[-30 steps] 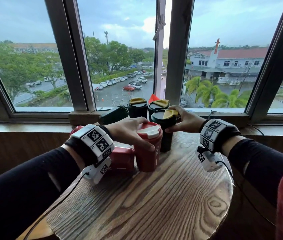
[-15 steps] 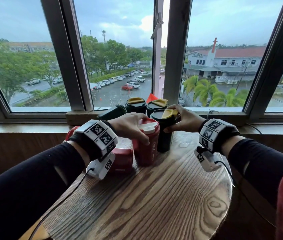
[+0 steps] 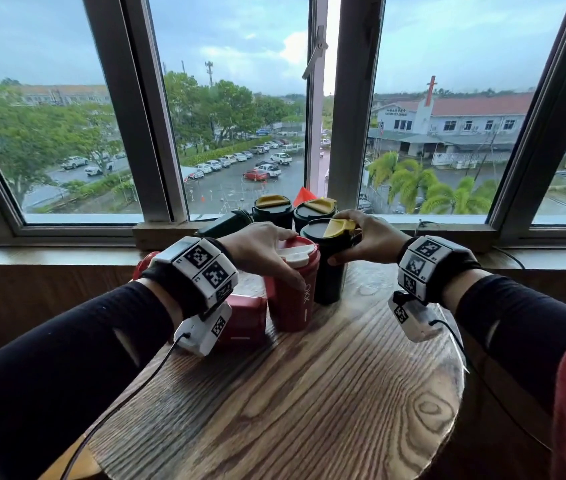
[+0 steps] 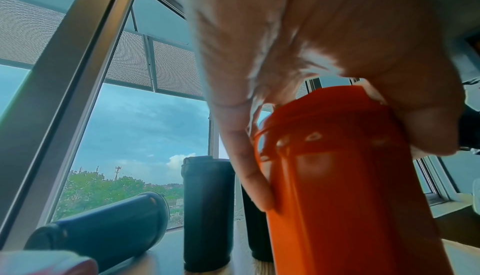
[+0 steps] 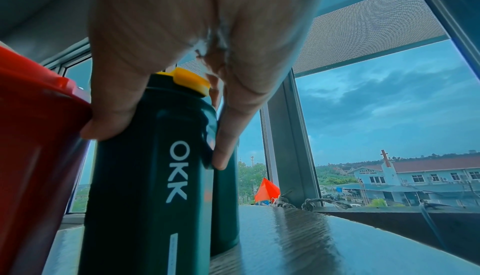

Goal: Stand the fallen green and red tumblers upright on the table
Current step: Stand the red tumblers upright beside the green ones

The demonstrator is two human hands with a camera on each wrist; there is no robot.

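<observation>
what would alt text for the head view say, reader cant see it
Both hands grip upright tumblers near the far edge of a round wooden table: the left hand a red tumbler, the right hand a dark green tumbler. Another red one lies fallen beside them.

A: What colour is the upright plastic tumbler (image 3: 292,289) under the left hand (image 3: 257,247)?

B: Red, with a white flip cap and white lettering down its side.

A: And the tall tumbler (image 3: 330,268) in the right hand (image 3: 368,237)?

B: Dark green, with a yellow flap on a black lid and white "OKK" letters.

A: Below the left wrist?

B: A fallen red tumbler (image 3: 245,320) with a thin white line.

A: The round wooden table (image 3: 309,410)?

B: Brown, with dark streaked grain and a ringed knot.
</observation>
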